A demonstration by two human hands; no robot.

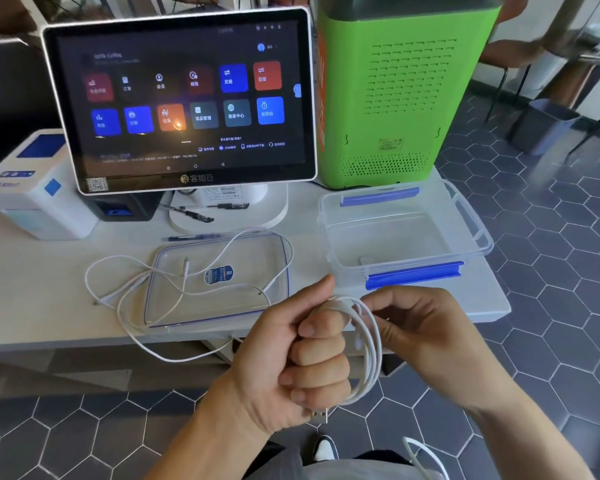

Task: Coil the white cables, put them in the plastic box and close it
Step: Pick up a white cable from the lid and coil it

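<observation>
The left hand [302, 355] is fisted round a coiled white cable [368, 351], loops hanging upright, USB plug [319, 415] pointing down; the right hand [420, 327] pinches the coil's top; more loose cables [142, 282] sprawl across the clear lid [219, 306] with its unreadable blue sticker; the plastic box [406, 237] stands open, nothing inside; touchscreen [181, 98] behind.

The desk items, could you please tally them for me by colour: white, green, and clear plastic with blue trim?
White: 2, the receipt printer and the loose cable lying across the lid
Green: 1, the vented machine
Clear plastic with blue trim: 2, the box and its lid
Total: 5
</observation>
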